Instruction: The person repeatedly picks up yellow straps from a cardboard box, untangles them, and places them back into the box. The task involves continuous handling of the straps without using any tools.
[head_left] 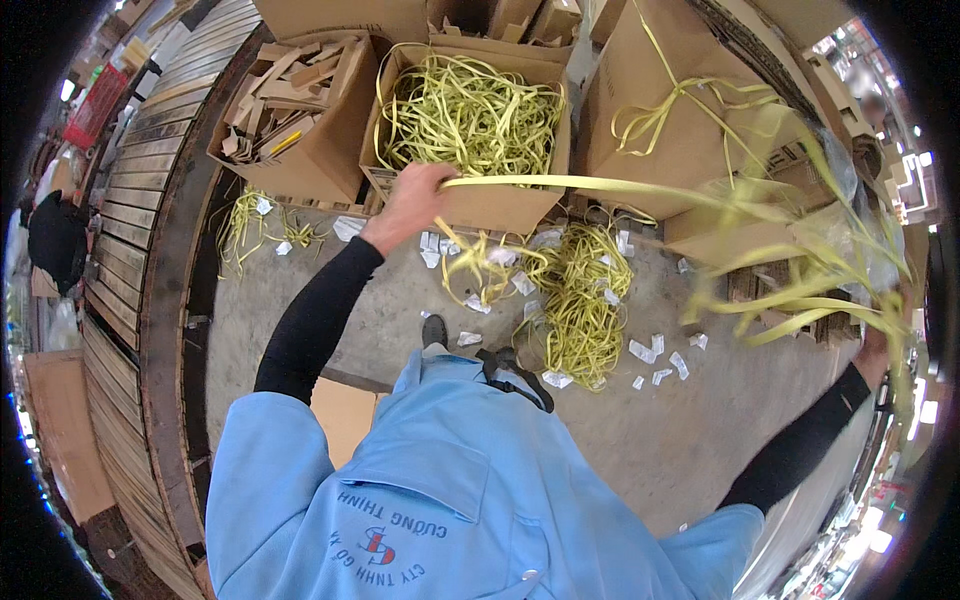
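My left hand (408, 208) is closed round one end of a flat yellow-green packing strap (610, 184). That strap runs taut to the right, past the front of an open carton (505, 208) heaped with tangled straps (475, 115). Out at the right rim, my right hand (876, 352) grips a loose bunch of straps (790, 305), blurred by motion; its fingers are mostly hidden behind them. Below the carton, a long pile of straps (585, 310) lies on the floor near my feet.
A carton of cardboard scraps (290, 95) stands left of the strap carton. A tall cardboard box (640, 110) is on the right, with straps draped over it. Along the left runs a slatted conveyor (130, 200). White paper scraps (642, 351) litter the concrete floor (640, 440).
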